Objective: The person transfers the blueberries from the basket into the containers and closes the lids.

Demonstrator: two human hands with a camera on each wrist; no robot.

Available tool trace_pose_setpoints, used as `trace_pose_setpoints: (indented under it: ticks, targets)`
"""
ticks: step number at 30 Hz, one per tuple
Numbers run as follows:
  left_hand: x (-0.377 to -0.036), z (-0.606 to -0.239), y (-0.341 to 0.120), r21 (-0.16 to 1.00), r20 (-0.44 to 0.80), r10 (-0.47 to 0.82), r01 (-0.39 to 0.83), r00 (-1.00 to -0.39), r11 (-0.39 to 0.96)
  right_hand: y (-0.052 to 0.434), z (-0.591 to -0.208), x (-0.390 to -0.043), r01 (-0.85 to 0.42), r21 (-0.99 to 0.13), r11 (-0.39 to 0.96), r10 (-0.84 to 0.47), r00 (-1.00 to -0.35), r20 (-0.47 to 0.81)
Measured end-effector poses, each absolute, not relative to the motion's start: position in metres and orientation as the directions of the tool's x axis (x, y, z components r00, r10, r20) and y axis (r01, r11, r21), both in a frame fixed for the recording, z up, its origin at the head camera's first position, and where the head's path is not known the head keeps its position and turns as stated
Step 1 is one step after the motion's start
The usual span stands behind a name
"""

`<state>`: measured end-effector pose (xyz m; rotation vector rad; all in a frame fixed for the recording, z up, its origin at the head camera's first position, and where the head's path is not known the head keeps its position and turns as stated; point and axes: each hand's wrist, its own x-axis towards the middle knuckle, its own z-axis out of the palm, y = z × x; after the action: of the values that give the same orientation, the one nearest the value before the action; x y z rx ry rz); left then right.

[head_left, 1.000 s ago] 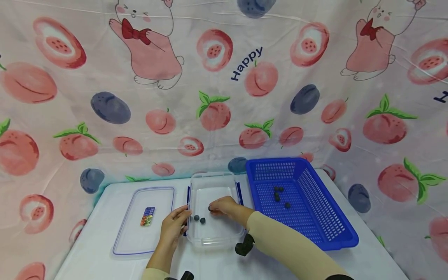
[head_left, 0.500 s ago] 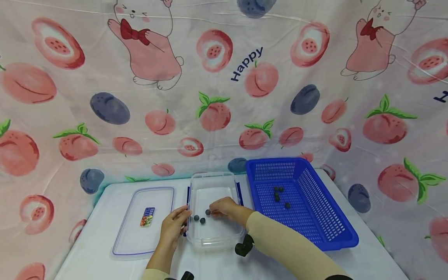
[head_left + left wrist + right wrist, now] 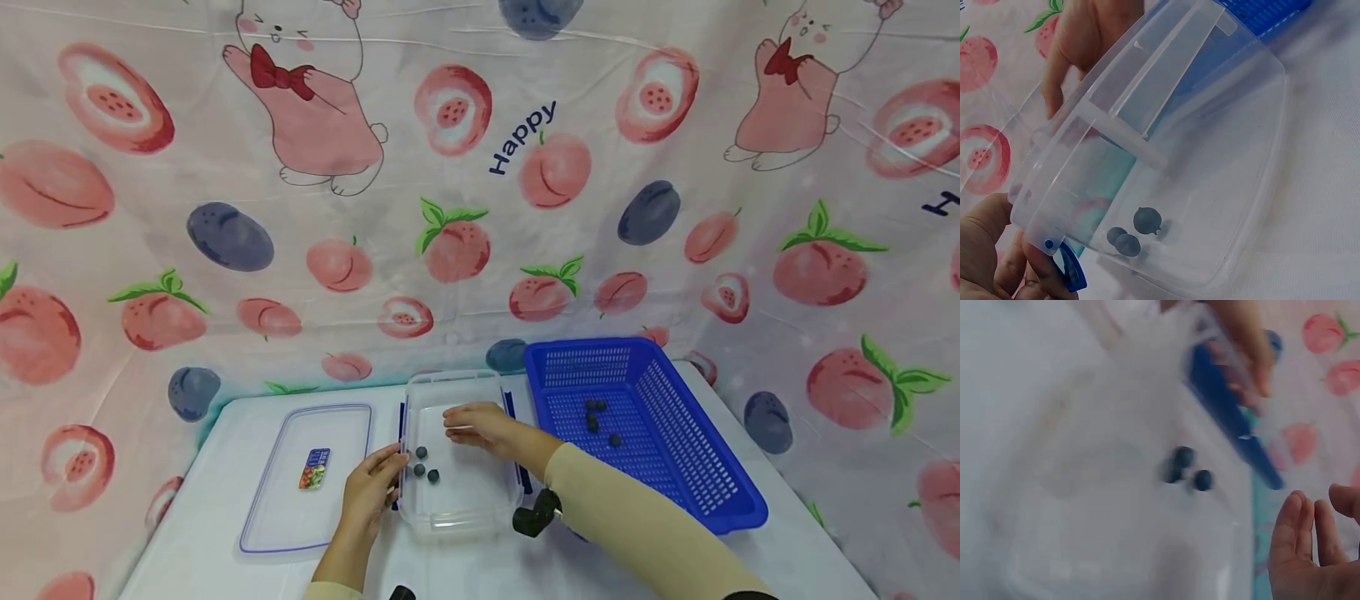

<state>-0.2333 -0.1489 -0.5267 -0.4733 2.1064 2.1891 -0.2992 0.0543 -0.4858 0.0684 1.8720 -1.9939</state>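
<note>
Gripping the near-left wall of the clear plastic container (image 3: 459,508), the left hand (image 3: 370,492) steadies it. Three small dark blueberries (image 3: 422,463) lie inside, just beside those fingers. The right hand (image 3: 480,423) hovers above them, fingers straight and relaxed, holding nothing.

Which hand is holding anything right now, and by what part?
The left hand grips the clear box by its left rim, near the blue clasp. The right hand hovers over the box, holding nothing.

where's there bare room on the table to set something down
Free: the front left corner of the table, near the lid, and the strip behind the lid. Inside the basket, the near half is bare. Crowded: the box, with the left hand gripping its side, three berries and the right hand over it.
</note>
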Motion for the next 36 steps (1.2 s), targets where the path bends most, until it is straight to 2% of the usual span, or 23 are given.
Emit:
trace_pose_setpoints:
  ticks: [6,11,17,24,29,36]
  targets:
    - [-0.233,-0.528,-0.149,0.963,-0.268,-0.166,-0.261,-0.949,-0.062,0.096,-0.444,-0.320,0.239,-0.956,-0.168,-0.193,-0.959,-0.206]
    - [-0.234,-0.529,-0.149,0.962,-0.272,-0.168,-0.264,-0.948,-0.065,0.155,-0.427,-0.335,0.147,-0.976,-0.164,-0.132,-0.983,-0.126]
    - [-0.233,-0.527,-0.149,0.962,-0.273,-0.169,-0.266,-0.947,-0.063,0.225,-0.432,-0.337,0.137,-0.990,-0.021,0.004,-0.991,-0.137]
    - [-0.235,-0.528,-0.149,0.961,-0.278,-0.171,-0.272,-0.945,-0.058,0.276,-0.468,-0.329,0.190,-0.933,0.306,0.173,-0.975,-0.142]
    - [-0.235,-0.530,-0.150,0.960,-0.280,-0.175,-0.275,-0.944,-0.052,0.291,-0.489,-0.317,0.211,-0.865,0.456,0.196,-0.971,-0.134]
    - [-0.235,-0.530,-0.150,0.962,-0.274,-0.173,-0.268,-0.946,-0.058,0.292,-0.506,-0.313,0.172,-0.833,0.527,0.167,-0.981,-0.096]
